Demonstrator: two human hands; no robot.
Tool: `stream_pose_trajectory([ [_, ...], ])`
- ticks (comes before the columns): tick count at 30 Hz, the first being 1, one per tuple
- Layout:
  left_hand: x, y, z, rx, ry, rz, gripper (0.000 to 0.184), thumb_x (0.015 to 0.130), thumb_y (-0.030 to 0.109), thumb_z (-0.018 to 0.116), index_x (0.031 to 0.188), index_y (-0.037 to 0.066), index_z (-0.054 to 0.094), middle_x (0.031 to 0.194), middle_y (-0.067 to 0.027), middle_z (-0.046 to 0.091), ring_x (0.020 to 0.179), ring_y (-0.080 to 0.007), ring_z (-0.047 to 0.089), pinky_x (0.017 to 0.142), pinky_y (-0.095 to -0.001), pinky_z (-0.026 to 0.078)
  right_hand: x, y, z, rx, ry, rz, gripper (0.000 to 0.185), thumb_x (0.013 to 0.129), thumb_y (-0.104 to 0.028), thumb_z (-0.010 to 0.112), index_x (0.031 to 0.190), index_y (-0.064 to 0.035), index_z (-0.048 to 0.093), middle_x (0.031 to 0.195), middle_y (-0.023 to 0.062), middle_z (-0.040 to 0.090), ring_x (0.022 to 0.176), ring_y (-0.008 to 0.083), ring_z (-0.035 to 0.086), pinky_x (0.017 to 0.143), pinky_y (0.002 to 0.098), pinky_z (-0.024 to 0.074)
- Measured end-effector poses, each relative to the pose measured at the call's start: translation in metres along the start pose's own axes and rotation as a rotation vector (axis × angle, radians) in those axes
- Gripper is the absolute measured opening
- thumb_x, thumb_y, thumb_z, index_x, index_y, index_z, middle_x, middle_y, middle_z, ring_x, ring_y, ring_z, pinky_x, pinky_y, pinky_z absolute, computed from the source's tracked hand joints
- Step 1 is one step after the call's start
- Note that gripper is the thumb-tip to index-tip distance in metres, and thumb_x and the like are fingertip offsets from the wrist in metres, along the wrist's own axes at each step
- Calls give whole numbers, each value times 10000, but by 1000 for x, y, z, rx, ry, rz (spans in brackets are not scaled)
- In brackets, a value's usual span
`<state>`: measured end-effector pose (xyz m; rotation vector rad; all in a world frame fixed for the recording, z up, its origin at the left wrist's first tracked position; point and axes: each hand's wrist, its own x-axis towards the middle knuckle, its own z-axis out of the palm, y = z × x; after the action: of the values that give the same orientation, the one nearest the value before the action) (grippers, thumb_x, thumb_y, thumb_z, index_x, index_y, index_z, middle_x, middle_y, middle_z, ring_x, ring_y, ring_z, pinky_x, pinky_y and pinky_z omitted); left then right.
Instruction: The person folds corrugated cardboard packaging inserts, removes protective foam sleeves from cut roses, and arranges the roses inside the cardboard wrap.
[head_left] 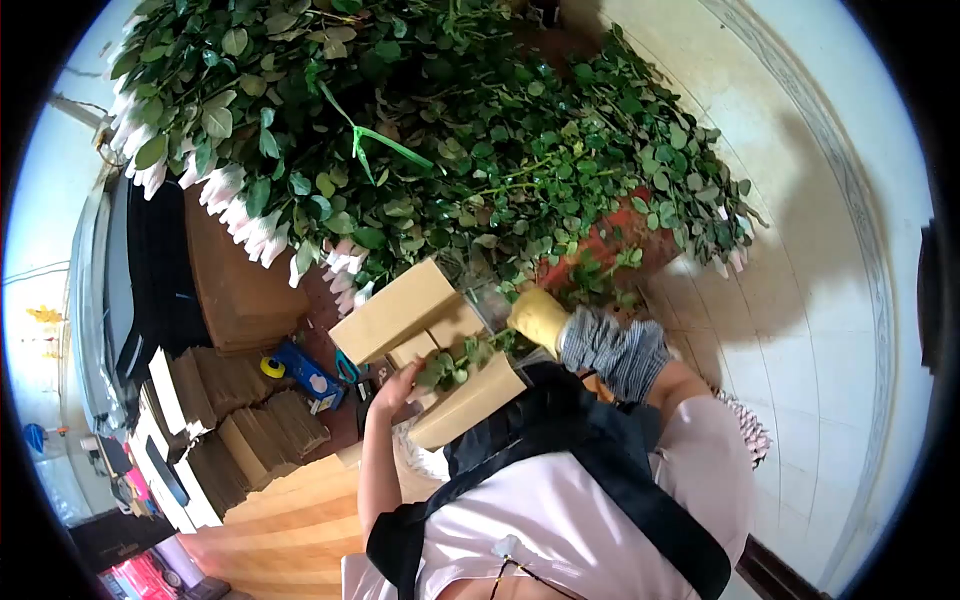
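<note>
An open, folded piece of brown cardboard point(395, 310) lies in front of my body, with green leafy stems point(460, 365) across it. My left hand point(396, 392), bare, is closed at the cardboard's left side, its fingertips partly hidden. On my right hand point(538, 318) is a yellow glove, and a grey striped sleeve covers the forearm. That hand is closed around the stems at the cardboard's right end. Just beyond both hands is a large heap of leafy stems point(480, 150), with pale wrapped flower heads point(250, 225) along its left side.
Stacks of folded cardboard point(265, 435) stand at the left, near a blue box point(305, 375) and a yellow tape roll point(271, 367). A green tie point(375, 140) lies on the foliage. Something red point(625, 240) shows under the leaves. Pale floor tiles point(800, 350) extend on the right.
</note>
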<state>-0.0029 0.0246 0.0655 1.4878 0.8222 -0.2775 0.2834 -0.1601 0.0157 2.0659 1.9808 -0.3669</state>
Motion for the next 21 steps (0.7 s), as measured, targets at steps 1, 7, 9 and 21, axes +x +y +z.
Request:
stream_pose_trajectory([
  [1, 5, -12, 0, 23, -64, 12, 538, 1012, 405, 485, 1346, -11, 550, 1214, -113, 632, 1135, -198, 576, 979, -325, 456, -5, 3, 4, 62, -39, -20, 130, 793, -143, 639, 834, -92, 752, 794, 90, 688, 746, 300, 661, 633, 389, 534],
  [7, 8, -66, 4, 67, -66, 194, 516, 838, 97, 705, 1316, -8, 542, 1190, -139, 588, 1156, -242, 570, 1020, -334, 447, -16, 30, -38, 476, -161, 98, 170, 821, -113, 656, 953, -104, 762, 1033, 105, 729, 959, 301, 682, 816, 458, 547],
  [9, 10, -77, 6, 166, -28, 239, 456, 846, 121, 730, 1259, -13, 589, 1130, -145, 594, 1083, -252, 598, 954, -338, 486, -8, 46, -58, 280, -291, 128, 260, 853, -119, 634, 1077, -161, 758, 1119, 75, 722, 996, 301, 679, 866, 418, 549],
  [21, 11, -52, 33, 471, 194, 362, 271, 808, 127, 703, 1057, 19, 698, 1006, -193, 610, 998, -354, 582, 920, -398, 485, 62, 118, -169, 490, 444, 27, 389, 958, -212, 590, 1318, -71, 548, 1027, 146, 675, 864, 258, 662, 820, 394, 567],
])
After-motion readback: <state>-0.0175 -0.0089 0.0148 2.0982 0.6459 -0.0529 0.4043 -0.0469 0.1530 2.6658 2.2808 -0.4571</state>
